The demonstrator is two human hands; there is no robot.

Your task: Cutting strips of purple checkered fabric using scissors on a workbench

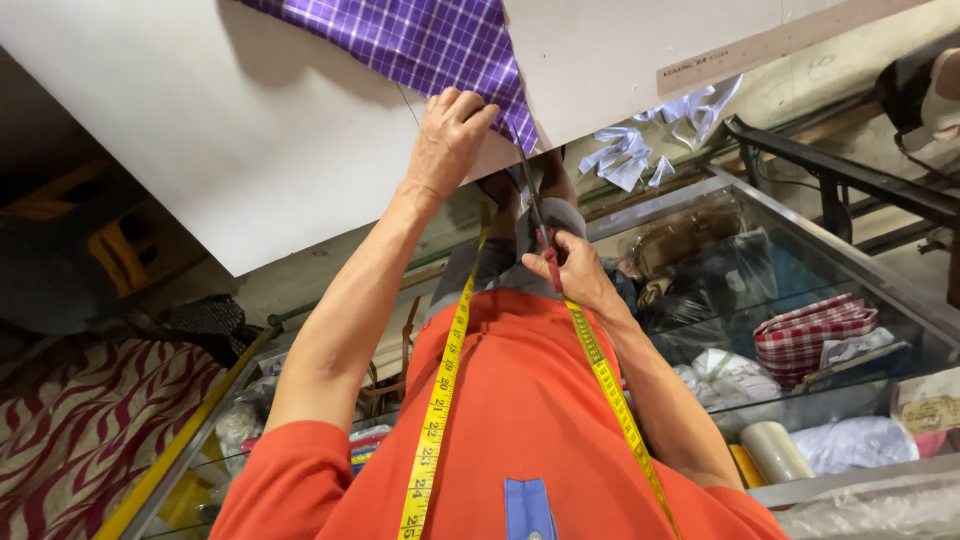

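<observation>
**A:** So what have we got here? We're looking down over our own orange shirt (520, 420), with a yellow measuring tape (440, 400) hanging round the neck and running down both sides of the chest.

**B:** Yeah, and both arms are stretched out to the edge of the white worktop (250, 130). Our left hand (450, 135) has its fingers curled and pressed down on the corner of the purple checked cloth (420, 40), right where the cloth comes to a point at the worktop's edge.

**A:** And the right hand (570, 270)?

**B:** It's closed round the red handles of the scissors (535, 215). The blades point up toward the tip of the cloth, and the ends seem to meet the fabric just beside our left fingers. We can't tell how far apart the blades are, they're too thin and dark from here.

**A:** So the cloth is lying flat on the worktop, most of it running out of the top of the view?

**B:** Right, only that pointed corner is near us. Further along the worktop there's a long ruler (780, 45) lying near the far edge, well apart from the hands. Just past the worktop sits a little heap of pale blue cloth scraps (640, 150).

**A:** And below all that?

**B:** A glass cabinet (800, 230) to our right with a folded red checked cloth (810, 335) inside. On the left there's a red and white striped fabric (90, 420).
</observation>
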